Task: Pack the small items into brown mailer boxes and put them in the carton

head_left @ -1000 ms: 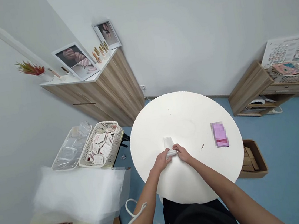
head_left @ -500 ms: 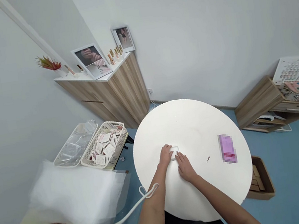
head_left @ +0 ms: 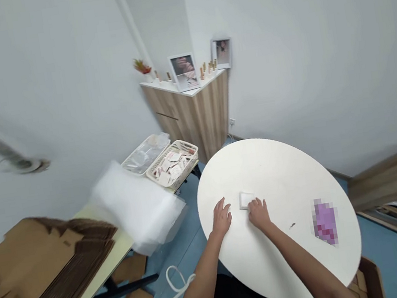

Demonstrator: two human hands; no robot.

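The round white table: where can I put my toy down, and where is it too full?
Behind the small white square, the far half of the round white table is bare. Another bare patch lies between the right hand and the pink packet. It's crowded by the left hand and that square, and in the beige basket full of paper packets.

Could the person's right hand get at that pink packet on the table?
Probably yes: the right hand rests on the round white table, and nothing stands between it and the pink packet.
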